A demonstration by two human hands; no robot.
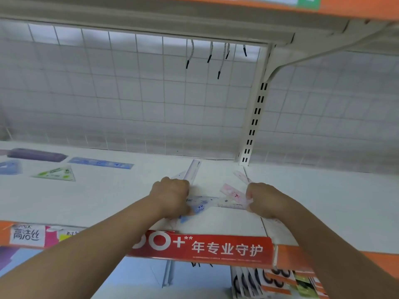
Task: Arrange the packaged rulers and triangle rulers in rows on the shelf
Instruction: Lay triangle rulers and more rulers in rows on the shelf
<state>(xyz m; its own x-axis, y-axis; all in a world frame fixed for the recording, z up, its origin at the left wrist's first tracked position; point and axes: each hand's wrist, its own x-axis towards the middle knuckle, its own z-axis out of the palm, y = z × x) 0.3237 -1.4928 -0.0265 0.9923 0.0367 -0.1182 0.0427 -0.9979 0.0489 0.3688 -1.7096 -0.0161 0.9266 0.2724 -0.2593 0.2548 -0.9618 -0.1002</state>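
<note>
While between hands (170, 196) (264, 200) — clear ruler (218, 201)

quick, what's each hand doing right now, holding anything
Left hand: curled, gripping the left end of the clear ruler.
Right hand: curled, gripping that ruler's right end; it seems to hold the pink ruler too.

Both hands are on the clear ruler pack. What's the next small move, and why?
Probably lay the clear ruler pack flat, parallel to the shelf edge. The left hand and right hand hold its two ends, and the pink ruler beside it lies askew, so no row exists here yet.
</note>
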